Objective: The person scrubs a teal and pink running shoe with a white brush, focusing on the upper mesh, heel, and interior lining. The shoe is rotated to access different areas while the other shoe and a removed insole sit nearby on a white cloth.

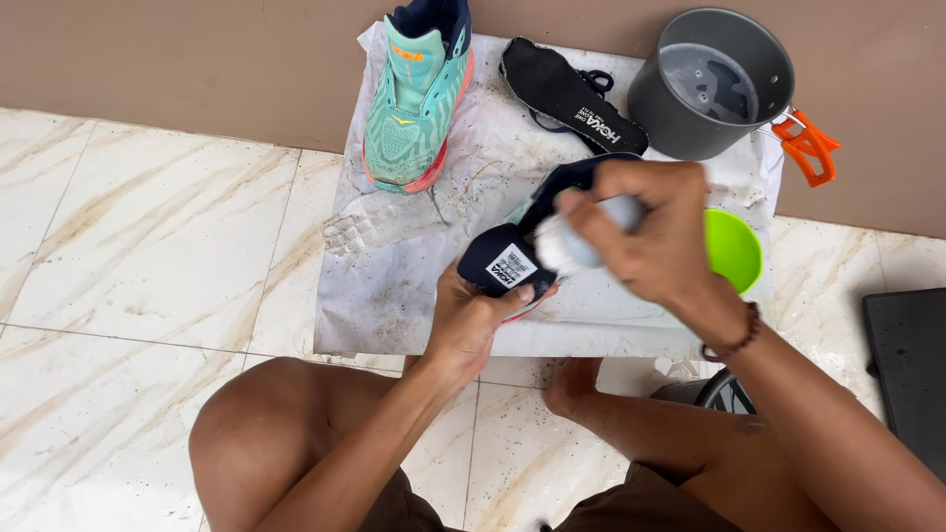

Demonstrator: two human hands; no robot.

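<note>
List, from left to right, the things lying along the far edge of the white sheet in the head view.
Teal mesh running shoe with coral sole → black foam insole → grey metal pot holding water → orange folding pot handle.

Dark navy shoe (512, 258) with teal side, tongue pulled up showing a white label, held tilted above the white sheet (394, 286) on the floor, near a green bowl (737, 251); white-grey blurred brush or cloth (576, 241) pressed into its opening

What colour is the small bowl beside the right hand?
Bright lime green bowl, seen in the head view.
</note>
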